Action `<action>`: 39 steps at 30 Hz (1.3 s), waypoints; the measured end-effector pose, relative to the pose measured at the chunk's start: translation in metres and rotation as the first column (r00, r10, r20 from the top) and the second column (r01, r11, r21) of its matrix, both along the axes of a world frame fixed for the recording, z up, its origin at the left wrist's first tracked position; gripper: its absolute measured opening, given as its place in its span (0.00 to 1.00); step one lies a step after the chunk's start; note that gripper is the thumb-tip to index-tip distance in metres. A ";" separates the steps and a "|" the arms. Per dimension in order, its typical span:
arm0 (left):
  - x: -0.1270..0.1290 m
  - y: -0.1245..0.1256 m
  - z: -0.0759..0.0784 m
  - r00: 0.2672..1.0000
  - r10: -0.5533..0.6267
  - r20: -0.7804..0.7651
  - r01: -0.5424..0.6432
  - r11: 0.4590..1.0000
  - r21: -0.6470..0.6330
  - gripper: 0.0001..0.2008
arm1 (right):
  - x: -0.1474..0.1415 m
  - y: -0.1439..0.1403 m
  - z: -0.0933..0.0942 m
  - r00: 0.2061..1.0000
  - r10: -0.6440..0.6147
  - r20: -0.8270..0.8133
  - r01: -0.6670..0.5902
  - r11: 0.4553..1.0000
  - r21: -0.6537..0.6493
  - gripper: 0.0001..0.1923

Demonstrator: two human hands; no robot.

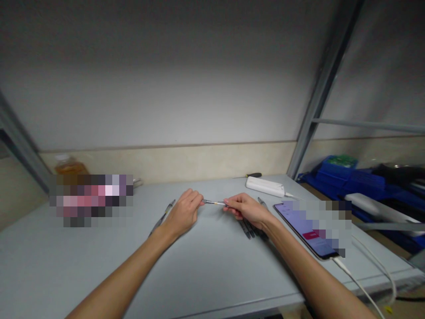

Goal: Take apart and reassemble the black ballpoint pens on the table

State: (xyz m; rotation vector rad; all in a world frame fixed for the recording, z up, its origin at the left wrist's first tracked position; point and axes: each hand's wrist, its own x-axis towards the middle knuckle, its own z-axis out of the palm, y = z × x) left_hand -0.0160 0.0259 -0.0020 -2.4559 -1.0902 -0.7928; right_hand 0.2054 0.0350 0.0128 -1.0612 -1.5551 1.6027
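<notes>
A: Any readable text?
B: None. Phone screen blurred, right on grey table, cabled. White power bank at back, unmarked.
A: Hands?
B: Both arms stretched forward, meeting mid-table. Left hand pinched shut on one end of thin pen part, right hand pinched on other end. Part held level just above table. Loose pens under right hand, one pen by left wrist.

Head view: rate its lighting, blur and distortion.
Head view: dim, a soft bright patch on the wall, corners darkened; wide-angle bend along the table edge and shelf post; soft focus overall, so the thin pen part between left hand and right hand lacks detail; two areas are pixelated, one over the phone.
</notes>
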 end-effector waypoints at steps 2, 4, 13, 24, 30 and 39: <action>0.000 0.000 0.000 1.000 0.018 -0.020 -0.018 1.000 -0.007 0.15 | -0.002 0.000 -0.001 1.000 -0.018 -0.004 0.018 0.999 0.030 0.20; 0.000 -0.001 0.000 0.999 0.029 -0.023 -0.029 1.000 -0.012 0.14 | -0.004 -0.001 -0.002 0.999 -0.033 0.010 0.033 0.998 0.060 0.19; 0.001 0.000 0.000 0.997 0.063 -0.047 -0.063 0.998 0.009 0.13 | -0.006 -0.004 -0.002 0.994 -0.082 0.070 0.069 0.984 0.166 0.19; 0.007 -0.004 0.002 0.991 0.090 0.102 -0.072 0.982 -0.173 0.13 | -0.005 -0.006 0.004 0.967 -0.184 0.174 0.090 0.892 0.443 0.19; 0.010 -0.003 -0.002 0.959 0.146 0.243 -0.041 0.919 -0.392 0.17 | -0.003 -0.003 0.003 0.940 -0.267 0.211 0.112 0.828 0.549 0.15; 0.007 -0.002 0.005 0.872 0.260 0.415 0.080 0.760 -0.645 0.21 | 0.000 -0.002 0.007 0.958 -0.250 0.137 0.072 0.678 0.732 0.08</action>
